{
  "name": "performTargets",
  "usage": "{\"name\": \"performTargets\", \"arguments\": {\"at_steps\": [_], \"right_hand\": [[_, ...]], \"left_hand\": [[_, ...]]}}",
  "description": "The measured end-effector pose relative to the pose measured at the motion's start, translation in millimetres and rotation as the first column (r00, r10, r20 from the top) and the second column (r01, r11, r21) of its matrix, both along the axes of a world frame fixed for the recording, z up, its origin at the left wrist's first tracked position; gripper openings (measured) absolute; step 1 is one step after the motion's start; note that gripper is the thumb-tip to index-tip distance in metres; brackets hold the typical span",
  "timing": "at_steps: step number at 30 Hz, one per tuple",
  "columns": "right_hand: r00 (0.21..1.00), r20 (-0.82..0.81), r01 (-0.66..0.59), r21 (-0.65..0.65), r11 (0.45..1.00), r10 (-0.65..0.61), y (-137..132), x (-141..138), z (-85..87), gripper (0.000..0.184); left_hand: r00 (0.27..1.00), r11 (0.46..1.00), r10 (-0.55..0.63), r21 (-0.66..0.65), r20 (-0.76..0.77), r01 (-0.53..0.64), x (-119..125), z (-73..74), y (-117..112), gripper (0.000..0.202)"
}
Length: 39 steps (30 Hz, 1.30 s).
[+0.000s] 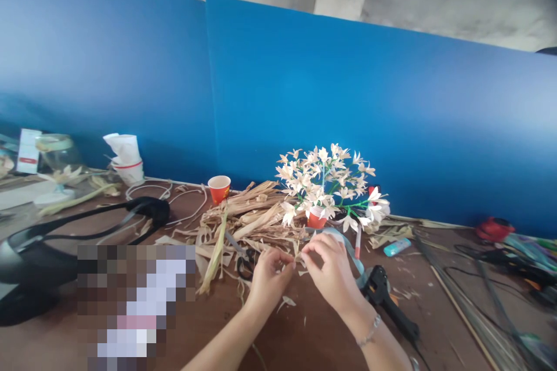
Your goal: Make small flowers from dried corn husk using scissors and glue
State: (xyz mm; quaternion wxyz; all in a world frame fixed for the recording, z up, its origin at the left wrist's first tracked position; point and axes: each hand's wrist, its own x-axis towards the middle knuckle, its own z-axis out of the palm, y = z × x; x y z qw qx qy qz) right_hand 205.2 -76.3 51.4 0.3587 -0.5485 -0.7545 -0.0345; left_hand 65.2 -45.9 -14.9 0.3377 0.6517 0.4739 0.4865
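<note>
My left hand (pixel 272 275) and my right hand (pixel 329 266) face each other over the brown table (pixel 278 339), thumb and fingertips pinched together on each. Whatever sits between the fingertips is too small to make out. Just behind them spreads a heap of dried corn husks (pixel 248 208). Black-handled scissors (pixel 245 264) lie at the left hand, partly covered. Beyond the right hand, a bunch of pale husk flowers (pixel 324 179) on green stems stands in a red paper cup (pixel 316 220). A black glue gun (pixel 387 298) rests right of the right wrist.
An orange paper cup (pixel 219 189) stands behind the heap. Left are a black bag (pixel 39 266), white cups (pixel 128 165) and a glass jar (pixel 56 152). A turquoise-labelled tube (pixel 397 247), long thin strips (pixel 467 313) and cables lie right. A blue panel (pixel 369 87) closes off the back.
</note>
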Motion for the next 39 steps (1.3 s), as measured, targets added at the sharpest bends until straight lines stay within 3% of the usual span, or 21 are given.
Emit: {"name": "performTargets", "arguments": {"at_steps": [7,20,33,37,39], "right_hand": [[0.997,0.078,-0.001,0.046,0.999,-0.003,0,-1,0.6,0.010],[0.987,0.160,0.019,0.053,0.998,-0.028,1,-5,1.1,0.012],[0.983,0.173,0.049,0.051,0.997,-0.057,0,-10,2.4,0.014],[0.985,0.160,0.051,0.080,0.996,-0.063,-4,-10,6.4,0.003],[0.984,0.153,0.071,0.117,0.991,-0.088,-11,0,6.6,0.012]], "left_hand": [[0.999,0.998,0.012,0.055,-0.048,-0.010,-1,0.2,-1,0.006],[0.967,0.977,0.093,0.211,-0.238,-0.042,-1,13.3,-7,0.010],[0.956,0.970,0.104,0.239,-0.274,-0.037,-1,16.3,-9,0.010],[0.965,0.976,0.097,0.212,-0.243,-0.045,-1,13.1,-7,0.011],[0.974,0.983,0.089,0.173,-0.209,-0.052,-1,9.4,-4,0.011]]}}
